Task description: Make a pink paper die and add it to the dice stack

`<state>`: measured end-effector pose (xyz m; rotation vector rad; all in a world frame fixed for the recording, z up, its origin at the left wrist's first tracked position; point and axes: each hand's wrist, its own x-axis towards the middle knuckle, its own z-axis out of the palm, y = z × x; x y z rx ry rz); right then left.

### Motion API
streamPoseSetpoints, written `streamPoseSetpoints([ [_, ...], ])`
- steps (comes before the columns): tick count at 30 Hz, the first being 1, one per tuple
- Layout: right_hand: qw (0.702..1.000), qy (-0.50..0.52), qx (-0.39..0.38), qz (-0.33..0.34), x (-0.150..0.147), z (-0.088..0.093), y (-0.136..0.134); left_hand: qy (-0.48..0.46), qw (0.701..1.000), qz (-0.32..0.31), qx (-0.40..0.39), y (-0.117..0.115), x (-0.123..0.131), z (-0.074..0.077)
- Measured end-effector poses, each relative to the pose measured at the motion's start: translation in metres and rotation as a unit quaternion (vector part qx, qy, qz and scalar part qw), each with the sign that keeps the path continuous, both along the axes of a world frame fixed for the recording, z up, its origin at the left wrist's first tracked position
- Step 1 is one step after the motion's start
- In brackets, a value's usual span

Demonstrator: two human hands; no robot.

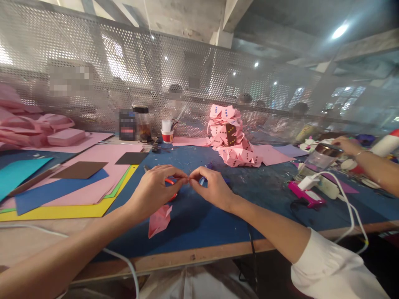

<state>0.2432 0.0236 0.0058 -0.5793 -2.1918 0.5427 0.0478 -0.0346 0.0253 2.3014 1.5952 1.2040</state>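
Above the blue mat (199, 232), my left hand (157, 187) and my right hand (213, 187) meet at the fingertips, thumb and forefinger pinched on each. Whatever lies between the fingertips is too small to make out. Beneath my left hand lies a folded pink foam piece (160, 220) with small dots. Red-orange scissors handles (171, 191) show partly behind my left fingers. Something blue (203, 182) is partly hidden behind my right hand. Farther back rises a stack of folded pink pieces (229, 137) with blue, yellow and dark dots.
Coloured foam sheets (77, 195) overlap at the left, near pink bundles (34, 120). A jar (144, 124) and a red-white cup (167, 135) stand by the perforated screen (187, 79). Right are a pink power strip (307, 194), white cables (350, 211) and another person's hand (346, 145) near a clear container (324, 158).
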Motion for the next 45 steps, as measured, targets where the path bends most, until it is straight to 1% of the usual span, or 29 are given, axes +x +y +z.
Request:
streamPoseSetpoints([
  [7, 1.000, -0.008, 0.005, -0.006, -0.0002, -0.0001, 0.0002, 0.002, 1.000, 0.005, -0.016, -0.0017, -0.0004, 0.0014],
  [10, 1.000, -0.020, 0.015, -0.017, -0.0002, -0.0003, -0.0002, -0.002, 1.000, -0.001, -0.019, -0.0018, -0.0008, 0.0011],
  [14, 0.999, -0.030, 0.028, -0.031, -0.0004, -0.0002, 0.0001, -0.017, 1.000, 0.007, -0.021, -0.0012, -0.0002, 0.0009],
  [20, 1.000, -0.003, 0.012, -0.014, -0.0009, -0.0028, 0.0031, -0.031, 0.999, 0.003, -0.034, -0.0008, -0.0004, 0.0022],
  [29, 1.000, -0.001, 0.003, -0.017, -0.0004, -0.0038, 0.0052, -0.041, 0.997, -0.020, -0.058, 0.0012, -0.0057, -0.0014],
  [36, 0.999, 0.009, -0.010, -0.029, 0.0002, -0.0034, 0.0065, -0.050, 0.997, -0.003, -0.052, 0.0037, -0.0096, -0.0041],
  [42, 0.999, -0.004, -0.020, -0.032, 0.0007, -0.0017, 0.0054, -0.040, 0.998, 0.000, -0.040, 0.0010, -0.0089, -0.0011],
  [45, 0.999, 0.000, -0.031, -0.029, 0.0004, 0.0000, 0.0045, -0.049, 0.998, 0.001, -0.048, 0.0004, -0.0089, -0.0004],
])
